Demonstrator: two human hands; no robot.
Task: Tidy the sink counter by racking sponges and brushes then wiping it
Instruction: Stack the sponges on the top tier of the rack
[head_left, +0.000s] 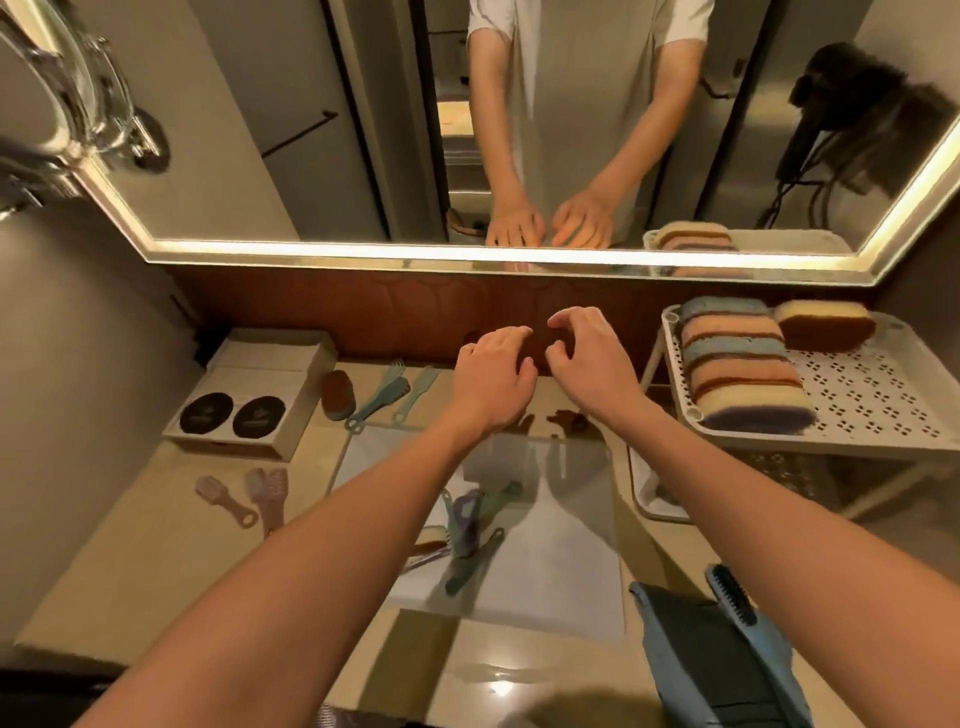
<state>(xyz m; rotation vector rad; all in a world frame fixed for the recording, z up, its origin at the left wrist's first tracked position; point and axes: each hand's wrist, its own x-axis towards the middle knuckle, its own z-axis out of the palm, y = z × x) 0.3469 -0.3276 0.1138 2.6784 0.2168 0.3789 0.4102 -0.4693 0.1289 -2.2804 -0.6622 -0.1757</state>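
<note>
A: While both hands hang over the back edge of the counter (156, 545), what gets logged as done?

B: Sponges, mostly. The white rack (883, 400) at the right edge carries a row of striped sponges (743, 364), plus one brown-topped sponge (826, 325) at its back corner.

A: Hands?

B: Left hand (491, 376) and right hand (589, 358) are side by side near the back wall, fingers curled. A dark brown shape (540, 345) sits between them. Cannot tell whether it is a sponge, or whether either hand grips it.

A: Outstanding?

B: Brushes, none racked. Teal brushes (387, 392) and a brown oval scrubber (337, 397) lie at the back-left, beside a box (260, 374). Pink brushes (244, 493) lie toward the left edge. Several more brushes (470, 525) lie in the sink (571, 571). A blue brush (730, 592) rests on the grey-blue cloth (717, 670) at the front-right corner.

A: Wiping?

B: Judged not begun. The cloth lies flat with no hand on it, and items are scattered across the counter. Estimate: under halfway.
</note>
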